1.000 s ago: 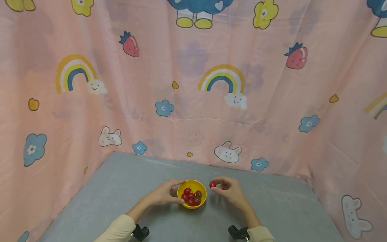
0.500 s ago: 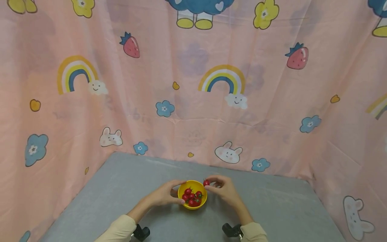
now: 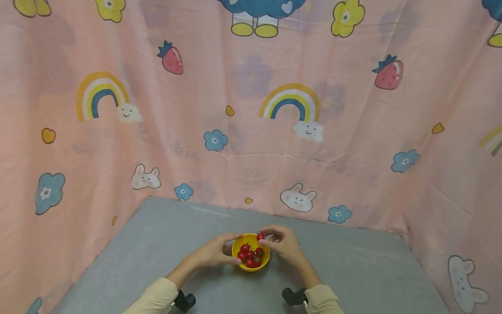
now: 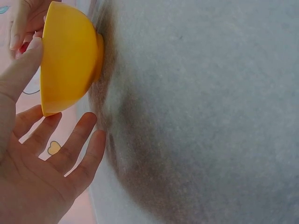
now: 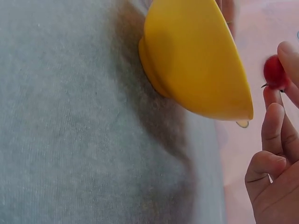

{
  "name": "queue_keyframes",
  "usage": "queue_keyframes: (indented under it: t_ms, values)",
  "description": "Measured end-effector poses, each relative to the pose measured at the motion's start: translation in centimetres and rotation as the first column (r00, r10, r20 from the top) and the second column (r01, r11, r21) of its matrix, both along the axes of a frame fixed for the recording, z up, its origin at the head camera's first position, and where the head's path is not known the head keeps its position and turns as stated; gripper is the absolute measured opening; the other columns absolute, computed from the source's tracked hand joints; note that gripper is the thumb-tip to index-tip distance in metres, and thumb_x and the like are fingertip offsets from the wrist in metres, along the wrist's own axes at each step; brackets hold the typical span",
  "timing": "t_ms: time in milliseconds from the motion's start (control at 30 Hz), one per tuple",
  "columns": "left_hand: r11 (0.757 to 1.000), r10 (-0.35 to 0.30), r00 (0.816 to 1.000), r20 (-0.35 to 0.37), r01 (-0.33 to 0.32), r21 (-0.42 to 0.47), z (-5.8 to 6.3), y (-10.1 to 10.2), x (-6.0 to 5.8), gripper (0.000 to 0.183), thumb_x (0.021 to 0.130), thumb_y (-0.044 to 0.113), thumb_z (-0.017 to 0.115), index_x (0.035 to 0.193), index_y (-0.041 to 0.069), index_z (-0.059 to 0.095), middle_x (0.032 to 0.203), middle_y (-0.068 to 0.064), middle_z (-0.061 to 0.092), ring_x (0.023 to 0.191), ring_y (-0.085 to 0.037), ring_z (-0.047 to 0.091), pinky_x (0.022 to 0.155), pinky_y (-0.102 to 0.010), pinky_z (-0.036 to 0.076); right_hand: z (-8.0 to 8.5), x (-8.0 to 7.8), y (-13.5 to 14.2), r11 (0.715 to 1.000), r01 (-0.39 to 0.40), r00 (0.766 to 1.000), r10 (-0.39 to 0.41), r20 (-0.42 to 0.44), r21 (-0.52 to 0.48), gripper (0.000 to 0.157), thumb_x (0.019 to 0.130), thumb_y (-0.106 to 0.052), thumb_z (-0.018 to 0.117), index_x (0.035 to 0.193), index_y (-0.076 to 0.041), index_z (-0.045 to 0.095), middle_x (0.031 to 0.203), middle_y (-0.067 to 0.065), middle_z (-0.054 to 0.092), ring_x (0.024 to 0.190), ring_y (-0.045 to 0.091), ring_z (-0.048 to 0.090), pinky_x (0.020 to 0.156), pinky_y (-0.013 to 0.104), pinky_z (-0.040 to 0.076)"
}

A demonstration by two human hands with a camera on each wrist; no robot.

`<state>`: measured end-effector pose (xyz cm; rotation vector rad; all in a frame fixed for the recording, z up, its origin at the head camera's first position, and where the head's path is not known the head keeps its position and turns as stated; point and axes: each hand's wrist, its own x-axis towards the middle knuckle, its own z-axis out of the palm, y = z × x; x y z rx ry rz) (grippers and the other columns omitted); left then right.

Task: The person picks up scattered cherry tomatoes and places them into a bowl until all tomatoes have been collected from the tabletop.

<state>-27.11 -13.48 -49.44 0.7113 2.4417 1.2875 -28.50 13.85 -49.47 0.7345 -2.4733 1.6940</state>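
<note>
A small yellow bowl (image 3: 249, 239) stands on the grey table, with several red cherry tomatoes (image 3: 249, 254) lying inside. My left hand (image 3: 213, 252) grips the bowl from its left side, thumb at the near rim and fingers at the far rim. The left wrist view shows the bowl's outer wall (image 4: 70, 58) between that thumb and the fingertips. Over the right part of the bowl's far rim, my right hand (image 3: 285, 244) pinches one cherry tomato (image 5: 274, 71) between thumb and fingers, above the rim level. Its remaining fingers are bent, holding nothing.
The grey cloth-covered table (image 3: 188, 218) reaches back to a pink printed curtain (image 3: 235, 174), which also hangs along both sides. A black wrist mount (image 3: 184, 301) sits at the left sleeve, and another black mount (image 3: 293, 296) at the right one.
My right hand has moved left with the cherry tomato, from beside the bowl to over its right rim. My left hand keeps its hold on the bowl.
</note>
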Motion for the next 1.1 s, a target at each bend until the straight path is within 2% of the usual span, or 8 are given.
queue_keyframes:
  t_ms: [200,433,533,633,800,1100]
  values:
    - [1.0,-0.005,1.0,-0.018,0.005,-0.002,0.1,0.1,0.0,0.073,0.089,0.025,0.082,0.151,0.008,0.048,0.146,-0.014,0.05,0.113,-0.03,0.063,0.095,-0.044,0.054,-0.2,0.0,0.2,1.0,0.003,1.0,-0.003,0.006,-0.003,0.028,0.09,-0.01,0.08,0.114,0.002,0.072,0.106,0.01,0.072,0.086,0.032,0.062,0.077,0.031,0.054]
    - [1.0,0.001,1.0,-0.021,-0.001,-0.002,0.2,0.2,0.1,0.073,0.088,0.024,0.083,0.151,0.008,0.048,0.146,-0.015,0.049,0.113,-0.031,0.063,0.095,-0.044,0.053,-0.8,-0.1,1.8,1.0,0.021,0.999,-0.022,-0.038,-0.013,0.024,0.089,-0.012,0.08,0.111,-0.002,0.074,0.105,0.017,0.071,0.087,0.027,0.063,0.076,0.031,0.055]
    - [1.0,0.004,1.0,-0.019,-0.004,-0.003,0.2,0.2,0.1,0.073,0.088,0.023,0.083,0.151,0.008,0.049,0.146,-0.016,0.049,0.113,-0.032,0.063,0.095,-0.045,0.053,-1.1,-0.1,2.8,0.999,0.025,0.998,-0.026,-0.053,-0.021,0.023,0.088,-0.009,0.081,0.109,-0.004,0.074,0.104,0.022,0.069,0.082,0.026,0.062,0.072,0.029,0.055]
    - [1.0,0.004,1.0,-0.027,-0.005,-0.007,0.2,0.1,0.1,0.073,0.088,0.023,0.083,0.151,0.008,0.049,0.147,-0.016,0.049,0.113,-0.032,0.063,0.096,-0.046,0.053,-1.1,0.0,3.9,0.999,0.041,0.998,-0.041,-0.05,-0.009,0.025,0.088,-0.008,0.081,0.111,-0.001,0.073,0.104,0.023,0.069,0.075,0.025,0.06,0.066,0.025,0.053]
    - [1.0,-0.001,1.0,-0.029,0.0,-0.009,0.2,0.1,0.2,0.073,0.088,0.023,0.083,0.151,0.007,0.048,0.146,-0.016,0.049,0.112,-0.032,0.064,0.096,-0.046,0.053,-1.3,0.3,5.8,0.995,0.092,0.996,-0.092,0.001,0.029,0.033,0.086,-0.009,0.082,0.114,0.004,0.071,0.106,0.023,0.068,0.075,0.026,0.06,0.068,0.026,0.052]
    - [1.0,0.006,1.0,-0.026,-0.007,-0.017,0.4,0.2,0.5,0.073,0.088,0.024,0.083,0.151,0.009,0.049,0.147,-0.016,0.049,0.111,-0.031,0.064,0.094,-0.046,0.053,-1.7,0.5,8.4,0.973,0.205,0.971,-0.215,0.1,0.105,0.046,0.082,-0.015,0.087,0.122,0.0,0.069,0.118,0.019,0.065,0.087,0.024,0.06,0.07,0.03,0.052]
